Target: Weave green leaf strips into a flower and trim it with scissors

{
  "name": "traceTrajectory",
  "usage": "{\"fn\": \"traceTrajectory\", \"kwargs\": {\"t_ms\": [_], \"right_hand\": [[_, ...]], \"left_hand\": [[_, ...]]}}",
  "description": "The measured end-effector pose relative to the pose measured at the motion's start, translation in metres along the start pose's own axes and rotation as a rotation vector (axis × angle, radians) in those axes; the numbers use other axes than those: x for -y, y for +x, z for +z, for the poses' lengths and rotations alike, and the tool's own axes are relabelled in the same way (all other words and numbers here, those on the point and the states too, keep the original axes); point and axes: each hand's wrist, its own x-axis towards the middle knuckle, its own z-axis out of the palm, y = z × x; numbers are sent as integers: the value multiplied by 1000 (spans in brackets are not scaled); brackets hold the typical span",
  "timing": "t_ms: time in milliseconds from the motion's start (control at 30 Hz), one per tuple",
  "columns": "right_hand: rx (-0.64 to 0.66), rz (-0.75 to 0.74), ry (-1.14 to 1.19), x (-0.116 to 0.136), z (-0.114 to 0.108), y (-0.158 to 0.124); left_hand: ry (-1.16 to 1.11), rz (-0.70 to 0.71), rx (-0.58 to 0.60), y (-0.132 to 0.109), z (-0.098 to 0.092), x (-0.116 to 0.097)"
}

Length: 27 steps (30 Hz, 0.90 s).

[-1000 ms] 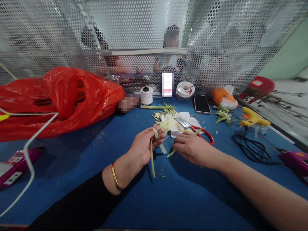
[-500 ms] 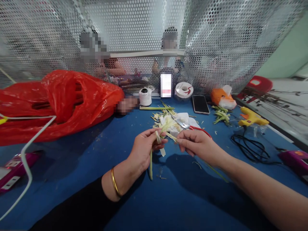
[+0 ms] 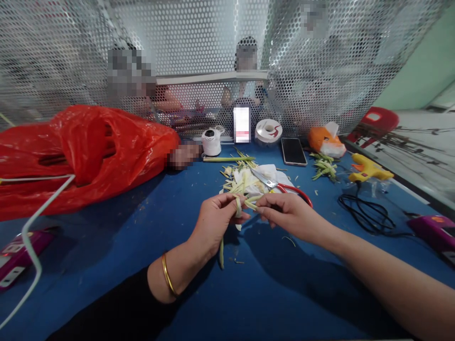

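Note:
My left hand (image 3: 216, 215) is closed, pinching a pale green plant strip (image 3: 250, 203) between thumb and fingers. A pale loop (image 3: 238, 207) lies across the fingertips; whether it belongs to the same strip I cannot tell. Below the palm hangs the end of a green stalk (image 3: 222, 255). From the right, my right hand (image 3: 287, 210) pinches the strip's other end, a short span from the left fingertips. Just behind the hands lie red-handled scissors (image 3: 272, 183) on white tissue (image 3: 266, 170), beside a heap of plant scraps (image 3: 232, 180).
A red plastic bag (image 3: 106, 142) fills the left side. Behind stand a white thread spool (image 3: 212, 144), a lit phone (image 3: 242, 124) and a ribbon reel (image 3: 268, 131). To the right are a dark phone (image 3: 294, 151), trimmed stalks (image 3: 324, 166) and a yellow glue gun (image 3: 371, 168) with its cord.
My hands have come slightly closer together, and the strip between them now bends into a small fold. The whole view has shifted a little.

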Motion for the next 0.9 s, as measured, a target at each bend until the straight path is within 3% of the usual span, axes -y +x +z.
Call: {"fn": "traceTrajectory", "kwargs": {"t_ms": [100, 200, 433, 567, 633, 900], "right_hand": [[-102, -128, -229, -1, 1, -1], [-136, -160, -255, -1, 6, -1], [-342, 56, 308, -1, 11, 1], [-219, 156, 594, 0, 9, 2], [-165, 159, 582, 2, 9, 1], [-186, 128, 444, 5, 10, 0]], "left_hand": [[-8, 5, -17, 0, 0, 1], [-7, 5, -2, 0, 1, 2], [-8, -59, 26, -3, 3, 1], [34, -118, 142, -6, 3, 0], [49, -143, 185, -6, 3, -1], [115, -136, 262, -5, 0, -4]]}}
